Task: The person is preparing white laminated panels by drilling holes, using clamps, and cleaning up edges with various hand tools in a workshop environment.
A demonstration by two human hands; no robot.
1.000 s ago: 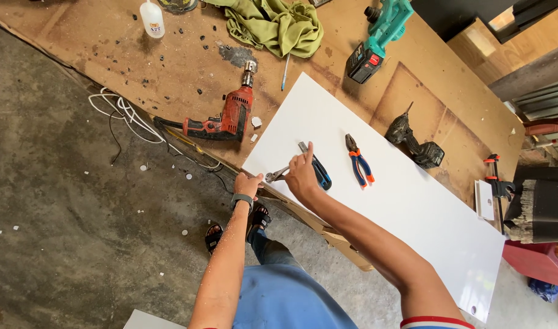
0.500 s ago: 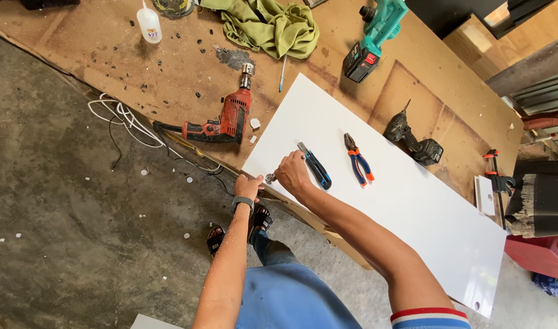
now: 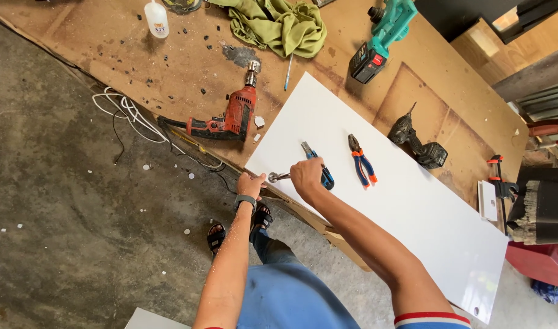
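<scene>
A long white panel (image 3: 413,219) lies slantwise across a brown wooden worktop (image 3: 187,67). My left hand (image 3: 251,184), with a dark band on its wrist, grips the panel's near corner edge. My right hand (image 3: 305,175) is closed on a small metal tool (image 3: 277,177) whose round head sits at that corner. Just beyond my right hand a blue-handled pair of pliers (image 3: 317,163) lies on the panel, and orange-and-blue pliers (image 3: 361,161) lie a little further right.
A red corded drill (image 3: 230,116) lies left of the panel, its white cable (image 3: 123,113) trailing onto the concrete floor. A green cloth (image 3: 279,24), white bottle (image 3: 156,12), teal cordless drill (image 3: 382,36), black drill (image 3: 420,143) and small clamp (image 3: 497,183) are on the worktop.
Both hands have stayed at the panel's near corner. My right hand has shifted slightly with the metal tool; the view has drifted a little.
</scene>
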